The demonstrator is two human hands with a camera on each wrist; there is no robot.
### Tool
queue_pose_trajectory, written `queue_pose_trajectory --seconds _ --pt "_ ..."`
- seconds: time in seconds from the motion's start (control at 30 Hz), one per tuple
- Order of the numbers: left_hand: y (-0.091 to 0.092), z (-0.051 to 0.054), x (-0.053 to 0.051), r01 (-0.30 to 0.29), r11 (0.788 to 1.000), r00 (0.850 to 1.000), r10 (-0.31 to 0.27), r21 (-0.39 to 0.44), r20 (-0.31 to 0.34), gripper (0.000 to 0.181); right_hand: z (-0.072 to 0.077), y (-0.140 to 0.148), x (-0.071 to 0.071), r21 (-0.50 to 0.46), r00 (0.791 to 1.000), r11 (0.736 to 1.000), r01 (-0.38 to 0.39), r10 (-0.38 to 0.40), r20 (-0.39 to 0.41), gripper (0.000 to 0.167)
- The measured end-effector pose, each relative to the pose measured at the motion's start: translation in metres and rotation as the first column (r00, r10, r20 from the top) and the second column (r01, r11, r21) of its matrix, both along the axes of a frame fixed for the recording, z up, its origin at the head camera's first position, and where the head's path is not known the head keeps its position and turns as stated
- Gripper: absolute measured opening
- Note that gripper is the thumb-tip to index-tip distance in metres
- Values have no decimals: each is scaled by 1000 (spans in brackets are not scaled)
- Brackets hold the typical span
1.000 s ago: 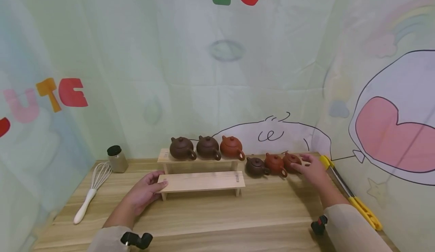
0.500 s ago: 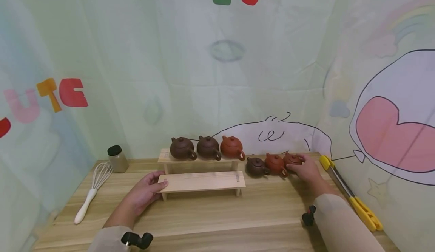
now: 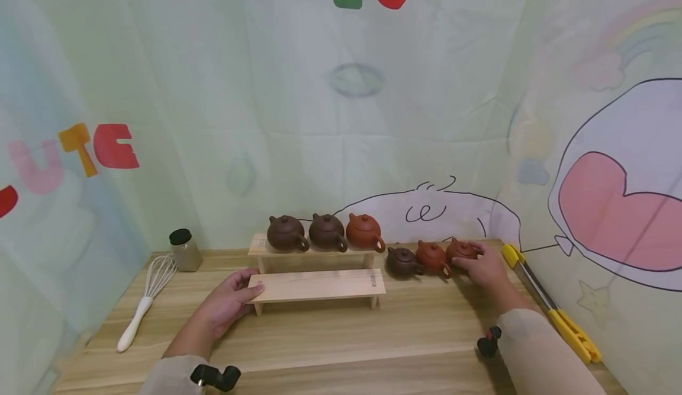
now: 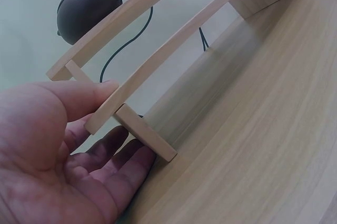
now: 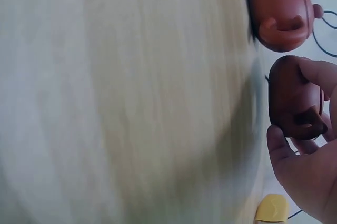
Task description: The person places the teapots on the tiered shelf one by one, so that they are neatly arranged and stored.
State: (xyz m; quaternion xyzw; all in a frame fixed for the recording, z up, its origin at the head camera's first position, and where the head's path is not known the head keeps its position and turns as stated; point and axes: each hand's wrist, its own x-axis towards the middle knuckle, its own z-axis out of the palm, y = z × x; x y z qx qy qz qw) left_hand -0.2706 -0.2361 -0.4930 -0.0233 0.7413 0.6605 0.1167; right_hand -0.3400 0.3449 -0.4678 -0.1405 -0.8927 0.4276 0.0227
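My left hand [image 3: 229, 301] grips the left end of a two-step wooden stand [image 3: 317, 285], thumb on the lower step and fingers by its leg [image 4: 145, 132]. My right hand [image 3: 487, 269] holds a small reddish-brown teapot [image 3: 462, 249] at the right end of a row, its thumb and fingers on the pot's sides. In the right wrist view that teapot [image 5: 289, 98] is partly covered by the fingers; whether its base touches the table cannot be told. Beside it stand a small red teapot [image 3: 431, 255] and a small dark brown teapot [image 3: 402, 262].
On the upper step sit two dark brown teapots, the left one [image 3: 285, 233] and the middle one [image 3: 327, 231], and an orange-red teapot [image 3: 363, 231]. At left lie a whisk [image 3: 144, 303] and a black-lidded jar [image 3: 184, 251]. Yellow tongs [image 3: 551, 303] lie along the right edge.
My right hand has come left and its fingers have drawn in around the small reddish-brown teapot, which has shifted very slightly right. The left hand and the stand stay in place.
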Motion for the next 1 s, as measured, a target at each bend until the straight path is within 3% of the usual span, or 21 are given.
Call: queue_pose_trajectory --seconds 0.2,0.37,0.53,1.0 --pt "-1 -2 0 -5 1000 1000 5 -1 3 66 15 -3 18 -43 999 999 -3 1 -47 91" --pt "-2 -3 -1 -7 1000 1000 7 1 4 67 29 -8 39 -26 991 998 -65 61 -123 89" --pt "-2 -2 -1 -1 1000 1000 1 3 -3 66 40 -21 58 -14 982 992 -123 119 -144 85" --pt "-1 -2 -2 -2 1000 1000 2 7 2 66 40 -86 101 -132 958 956 -263 242 -154 80"
